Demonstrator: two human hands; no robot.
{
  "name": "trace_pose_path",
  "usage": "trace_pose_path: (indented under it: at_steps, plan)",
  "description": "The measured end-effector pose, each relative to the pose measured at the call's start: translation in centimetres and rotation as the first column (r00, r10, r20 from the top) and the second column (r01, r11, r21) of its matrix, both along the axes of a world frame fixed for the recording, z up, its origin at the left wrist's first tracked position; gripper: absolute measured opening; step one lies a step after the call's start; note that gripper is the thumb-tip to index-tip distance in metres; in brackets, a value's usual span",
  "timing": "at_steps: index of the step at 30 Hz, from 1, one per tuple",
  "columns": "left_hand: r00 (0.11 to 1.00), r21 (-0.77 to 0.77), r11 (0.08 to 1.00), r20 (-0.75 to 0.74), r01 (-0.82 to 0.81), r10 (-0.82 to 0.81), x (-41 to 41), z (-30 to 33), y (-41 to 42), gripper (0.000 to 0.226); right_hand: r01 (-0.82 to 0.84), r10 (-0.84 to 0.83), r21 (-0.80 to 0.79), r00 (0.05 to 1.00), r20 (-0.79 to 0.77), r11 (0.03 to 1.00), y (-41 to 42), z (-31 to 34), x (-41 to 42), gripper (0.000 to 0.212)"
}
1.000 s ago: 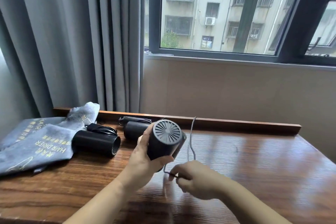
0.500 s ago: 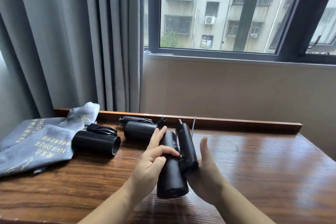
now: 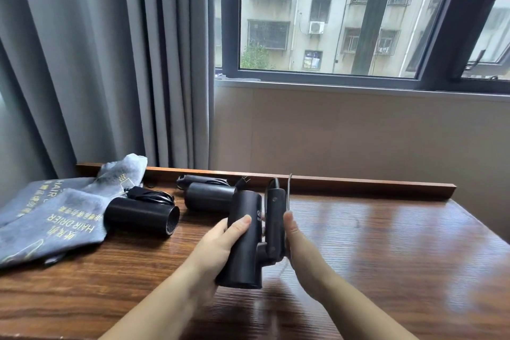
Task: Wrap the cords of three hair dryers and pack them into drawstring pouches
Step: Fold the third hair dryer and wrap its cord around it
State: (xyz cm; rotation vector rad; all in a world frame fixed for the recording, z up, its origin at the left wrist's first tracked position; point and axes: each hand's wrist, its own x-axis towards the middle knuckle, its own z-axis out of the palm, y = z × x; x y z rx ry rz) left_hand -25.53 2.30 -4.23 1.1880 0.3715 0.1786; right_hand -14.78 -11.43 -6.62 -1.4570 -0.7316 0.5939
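We see left hand [image 3: 220, 246] gripping hair dryer [image 3: 244, 240] barrel; right hand [image 3: 299, 254] flat, fingers straight, against its folded handle [image 3: 274, 218], cord [image 3: 289, 190] alongside.

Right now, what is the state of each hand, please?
Left hand: grips the barrel of the hair dryer.
Right hand: open, straight fingers against the dryer's folded handle.

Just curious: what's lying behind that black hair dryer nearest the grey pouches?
Behind the black cylindrical hair dryer lies its bundled black cord, partly hidden by the barrel. Grey drawstring pouches lie beside it.
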Motion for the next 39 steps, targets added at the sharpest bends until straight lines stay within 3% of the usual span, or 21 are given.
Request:
trace_pose_path:
  at_steps: [3, 4, 6, 7, 9, 12, 17, 21, 24, 26, 30, 34, 36, 39]
  plan:
    - [0.998, -0.025, 0.998, 0.016, -0.054, 0.055, -0.2, 1.0, 1.0, 0.044, 0.038, -0.009, -0.085, 0.95, 0.311, 0.996, -0.6, -1.0, 2.4, 0.066]
    - [0.998, -0.071, 0.996, 0.025, -0.05, 0.052, -0.4, 1.7, 1.1, 0.04, 0.093, -0.006, -0.162, 0.881, 0.473, 0.982, -0.9, -1.3, 3.4, 0.056]
    - [0.999, -0.147, 0.989, 0.037, -0.031, 0.037, -0.7, 2.8, 1.5, 0.038, 0.286, 0.091, -0.337, 0.626, 0.774, 0.897, -1.3, -2.4, 6.0, 0.035]
    - [0.998, -0.164, 0.986, 0.054, -0.017, 0.027, -0.7, 3.1, 1.9, 0.039, 0.378, 0.132, -0.358, 0.509, 0.851, 0.853, -1.5, -3.0, 7.3, 0.033]
    - [0.996, -0.171, 0.985, 0.087, 0.014, 0.001, -0.8, 3.6, 2.5, 0.043, 0.48, 0.149, -0.321, 0.362, 0.92, 0.817, -1.6, -4.2, 9.3, 0.04]
    - [0.993, -0.175, 0.984, 0.114, 0.03, -0.01, -0.8, 4.1, 2.5, 0.047, 0.533, 0.135, -0.247, 0.241, 0.961, 0.809, -1.1, -4.3, 10.5, 0.035]
    - [0.974, -0.173, 0.983, 0.207, -0.057, 0.093, 0.5, 4.2, 2.9, 0.051, 0.395, 0.175, -0.251, 0.22, 0.96, 0.884, -0.9, -3.6, 5.9, 0.034]
    - [0.961, 0.092, 0.968, 0.174, -0.232, 0.214, 1.6, 2.7, 3.2, 0.023, 0.375, 0.213, -0.253, 0.145, 0.966, 0.892, -0.4, -3.0, 2.2, 0.019]
    - [0.95, 0.467, 0.83, 0.093, -0.305, 0.297, 2.0, 0.5, 3.8, 0.036, 0.329, 0.356, -0.401, 0.189, 0.915, 0.855, -0.3, -0.8, -0.1, 0.021]
    - [0.951, 0.614, 0.738, 0.075, -0.281, 0.299, 1.9, -0.2, 3.8, 0.042, 0.306, 0.471, -0.521, 0.225, 0.853, 0.797, -0.3, 0.6, -0.8, 0.019]
    - [0.977, 0.8, 0.576, 0.055, -0.168, 0.208, 1.4, -0.5, 3.5, 0.043, 0.317, 0.535, -0.545, 0.124, 0.835, 0.776, -0.1, 3.0, -0.4, 0.022]
    - [0.993, 0.908, 0.417, -0.077, 0.035, 0.084, 0.8, 0.0, 3.4, 0.055, 0.278, 0.427, -0.41, -0.003, 0.904, 0.869, 0.0, 4.4, 2.4, 0.025]
    - [0.991, 0.888, 0.446, -0.134, 0.113, 0.017, 0.3, 0.4, 3.5, 0.056, 0.228, 0.385, -0.385, 0.048, 0.922, 0.894, 0.1, 4.8, 4.4, 0.034]
    - [0.975, 0.835, 0.502, -0.196, 0.224, -0.109, -0.4, 0.8, 3.9, 0.061, 0.179, 0.303, -0.354, 0.258, 0.917, 0.918, -0.3, 4.9, 7.4, 0.047]
